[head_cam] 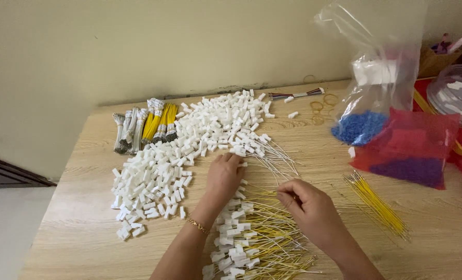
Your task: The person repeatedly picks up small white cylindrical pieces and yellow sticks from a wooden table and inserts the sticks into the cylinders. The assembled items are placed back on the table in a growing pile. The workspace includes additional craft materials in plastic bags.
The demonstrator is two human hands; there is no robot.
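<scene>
My left hand (224,176) rests palm down at the edge of a big heap of small white plastic connectors (189,145), its fingertips touching pieces near the white-wired ones (272,155). My right hand (308,205) is curled, fingers pinched over thin wires beside it; what it pinches is too small to make out. Below both hands lies a pile of connectors fitted with yellow wires (257,243).
Bundles of white and yellow wires (145,127) lie at the far left of the wooden table (86,228). Loose yellow wires (378,205) lie to the right. A clear bag with blue pieces (363,124), a red bag (412,150), rubber bands (321,106) stand behind.
</scene>
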